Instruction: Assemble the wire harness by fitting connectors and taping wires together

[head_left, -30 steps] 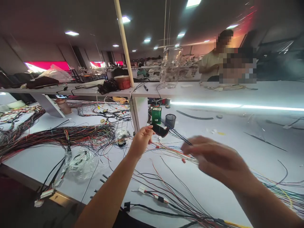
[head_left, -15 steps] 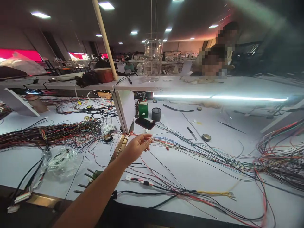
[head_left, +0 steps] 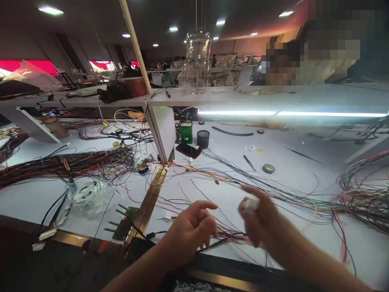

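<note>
My left hand [head_left: 194, 229] is over the front of the white table [head_left: 219, 190], its fingers curled and the index finger pointing right. Whether anything sits between those fingers is hidden. My right hand [head_left: 261, 217], slightly blurred, has its fingers pressed round a small crumpled white piece [head_left: 249, 204], with the index finger stretched out. Beneath both hands lie red and black wires [head_left: 232, 235]. Behind them a long bundle of thin coloured wires [head_left: 258, 182] runs to a tangled heap [head_left: 367, 194] at the right.
A green box [head_left: 186, 133], a black mesh cup [head_left: 203, 139] and a tape roll [head_left: 268, 168] stand farther back. At left are a thick wire bundle [head_left: 91, 164], a clear plastic bag [head_left: 91, 194] and a metal bracket with prongs [head_left: 126, 223]. A person [head_left: 281, 65] is behind the shelf.
My left hand has come back toward the table's front edge from the coloured wires. My right hand has entered from the right with the white piece. The view has shifted slightly.
</note>
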Demonstrator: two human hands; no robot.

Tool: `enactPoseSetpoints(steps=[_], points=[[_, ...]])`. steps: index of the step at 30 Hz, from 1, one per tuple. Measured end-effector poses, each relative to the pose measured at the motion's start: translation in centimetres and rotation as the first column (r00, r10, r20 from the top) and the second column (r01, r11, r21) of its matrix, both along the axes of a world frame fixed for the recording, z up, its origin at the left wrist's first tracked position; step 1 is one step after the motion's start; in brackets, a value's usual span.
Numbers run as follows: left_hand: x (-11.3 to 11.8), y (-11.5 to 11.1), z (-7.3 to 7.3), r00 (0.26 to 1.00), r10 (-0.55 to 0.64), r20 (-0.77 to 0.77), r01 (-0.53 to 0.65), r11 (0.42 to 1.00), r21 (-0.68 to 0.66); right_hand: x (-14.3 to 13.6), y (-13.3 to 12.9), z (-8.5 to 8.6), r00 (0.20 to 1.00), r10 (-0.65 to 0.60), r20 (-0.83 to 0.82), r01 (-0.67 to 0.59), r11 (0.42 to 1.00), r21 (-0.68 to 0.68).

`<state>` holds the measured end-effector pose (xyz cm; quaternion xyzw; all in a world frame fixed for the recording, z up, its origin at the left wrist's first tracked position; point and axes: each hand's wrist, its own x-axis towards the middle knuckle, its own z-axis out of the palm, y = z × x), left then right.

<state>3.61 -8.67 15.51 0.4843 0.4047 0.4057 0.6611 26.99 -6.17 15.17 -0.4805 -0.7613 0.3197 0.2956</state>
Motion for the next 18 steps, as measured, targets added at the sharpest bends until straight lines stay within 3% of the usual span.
enactPoseSetpoints(steps=[2, 4, 6, 9, 13, 16, 18], points=[[-0.2, -0.5, -1.2, 0.996, 0.035, -0.078, -0.037, 0.999, -0.022, -2.8, 0.2, -2.0, 0.962, 0.236, 0.134, -0.252, 0.961, 0.115], [-0.6, -0.9, -2.4, 0.987, 0.078, -0.141, -0.083, 0.996, -0.028, -5.1, 0.5, -3.6, 0.902, 0.37, 0.224, -0.416, 0.884, 0.215], [-1.2, -1.1, -3.5, 0.988, 0.098, -0.117, -0.108, 0.991, -0.083, -6.4, 0.6, -4.5, 0.871, 0.415, 0.263, -0.478, 0.841, 0.253], [-2.9, -1.3, -4.6, 0.994, 0.096, 0.055, -0.081, 0.969, -0.234, -6.2, 0.5, -4.2, 0.853, 0.472, 0.222, -0.518, 0.814, 0.261], [-6.9, -1.4, -5.1, 0.984, 0.122, 0.128, -0.087, 0.963, -0.254, -2.4, 0.7, -2.8, 0.861, 0.47, 0.193, -0.504, 0.839, 0.206], [-10.0, -0.6, -5.1, 0.955, 0.274, 0.117, -0.252, 0.952, -0.177, 2.9, 1.1, -2.5, 0.882, 0.357, 0.306, -0.402, 0.91, 0.097], [-11.1, 0.1, -5.3, 0.948, 0.309, 0.075, -0.3, 0.948, -0.105, 7.1, 1.0, -2.6, 0.899, 0.195, 0.393, -0.239, 0.969, 0.065]])
